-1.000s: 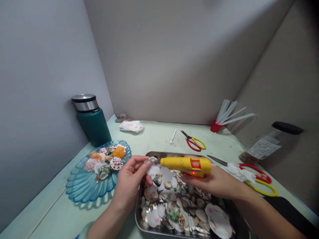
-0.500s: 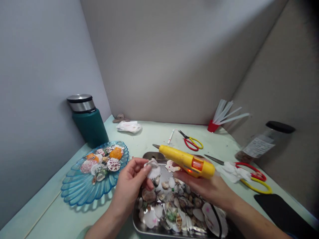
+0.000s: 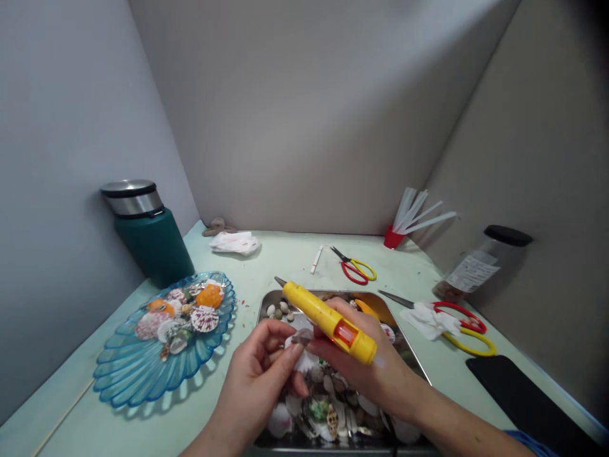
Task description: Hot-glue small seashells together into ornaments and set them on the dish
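Observation:
My left hand (image 3: 261,367) is closed in a pinch on a white seashell (image 3: 306,359), which it holds up over the metal tray (image 3: 262,308). My right hand (image 3: 366,355) is wrapped round a yellow hot glue gun (image 3: 316,311), whose dark nozzle points to the upper left, past the shell. The fingers of my right hand come close to the shell's edge; whether they touch it I cannot tell. Below both hands, the tray is full of loose shells, among them a spotted spiral shell (image 3: 332,419).
On the left stands a blue scalloped dish (image 3: 137,374) with shells in it, by a green bottle (image 3: 155,247). Behind the tray lie small scissors (image 3: 354,266) and a white pen (image 3: 316,260). To the right are larger scissors (image 3: 464,324), a jar (image 3: 480,263) and a red cup (image 3: 394,237) of glue sticks.
My right hand has brought the glue gun leftward and down, nearer to the shell in my left hand. The whole view has shifted slightly, moving the surroundings left.

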Demonstrator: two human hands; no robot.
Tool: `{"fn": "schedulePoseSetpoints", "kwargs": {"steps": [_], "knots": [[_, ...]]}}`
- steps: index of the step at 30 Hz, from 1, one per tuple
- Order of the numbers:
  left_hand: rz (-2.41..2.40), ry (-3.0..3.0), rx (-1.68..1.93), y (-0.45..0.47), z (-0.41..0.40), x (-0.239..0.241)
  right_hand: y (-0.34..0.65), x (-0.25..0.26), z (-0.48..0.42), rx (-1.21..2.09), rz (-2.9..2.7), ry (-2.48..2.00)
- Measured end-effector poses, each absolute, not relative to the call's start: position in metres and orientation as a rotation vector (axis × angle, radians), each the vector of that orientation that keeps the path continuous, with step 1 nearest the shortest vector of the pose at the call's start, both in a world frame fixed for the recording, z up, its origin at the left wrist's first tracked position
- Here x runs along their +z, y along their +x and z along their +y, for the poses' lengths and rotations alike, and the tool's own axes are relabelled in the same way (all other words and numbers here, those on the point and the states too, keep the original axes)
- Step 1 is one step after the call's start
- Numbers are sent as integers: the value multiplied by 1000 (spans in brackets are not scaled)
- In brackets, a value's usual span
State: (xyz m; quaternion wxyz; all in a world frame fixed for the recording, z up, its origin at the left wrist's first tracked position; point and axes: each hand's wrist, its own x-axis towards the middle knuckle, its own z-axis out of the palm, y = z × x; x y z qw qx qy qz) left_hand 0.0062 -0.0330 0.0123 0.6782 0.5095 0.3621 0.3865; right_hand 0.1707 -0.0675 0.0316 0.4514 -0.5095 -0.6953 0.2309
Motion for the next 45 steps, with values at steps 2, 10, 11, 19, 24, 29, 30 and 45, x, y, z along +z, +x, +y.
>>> {"fn": "schedulePoseSetpoints", "kwargs": {"steps": [2, 10, 11, 19, 24, 29, 30, 45], "knots": [[818, 1133, 868, 6, -33, 13, 171, 32, -68, 565, -1716, -1264], [857, 1179, 855, 5, -31, 10, 170, 36, -69, 530, -1774, -1269], [864, 1176, 867, 4, -30, 10, 170, 36, -69, 528, -1780, -1268], [975, 1114, 1095, -4, -16, 20, 180, 36, -67, 434, -1949, -1247], [998, 1139, 1142, -6, -11, 23, 181, 36, -63, 347, -2096, -1174], [971, 1146, 1159, -7, -12, 24, 180, 30, -62, 281, -2180, -1202], [968, 1152, 1159, -7, -12, 24, 180, 29, -62, 260, -2192, -1208], [982, 1229, 1221, -10, -10, 19, 182, 27, -61, 49, -2252, -1218]]}}
